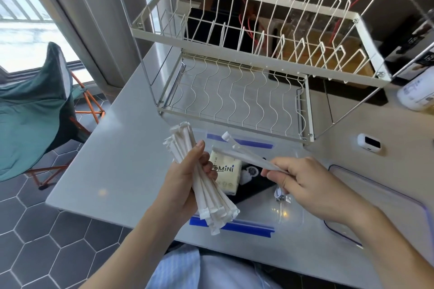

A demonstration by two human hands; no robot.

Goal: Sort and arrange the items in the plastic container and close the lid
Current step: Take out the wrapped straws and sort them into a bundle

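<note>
My left hand (187,179) is shut on a thick bundle of paper-wrapped straws (211,206), held slanted above the container's left end. Two or three more wrapped straws (239,153) are pinched in my right hand (303,183) and point up-left toward the bundle. Below both hands lies the clear plastic container (291,216) with blue clips on its near and far sides. Inside it I see a pale yellow tissue pack (226,176) marked "MINI", a black packet (252,183) and a small white cable piece (280,196). The clear lid (399,197) with a purple edge lies flat to the right.
A two-tier wire dish rack (234,77) stands just behind the container. A small white device (368,143) and a white bottle (416,92) sit at the right. The counter's left edge drops to a tiled floor with a green folding chair (32,112).
</note>
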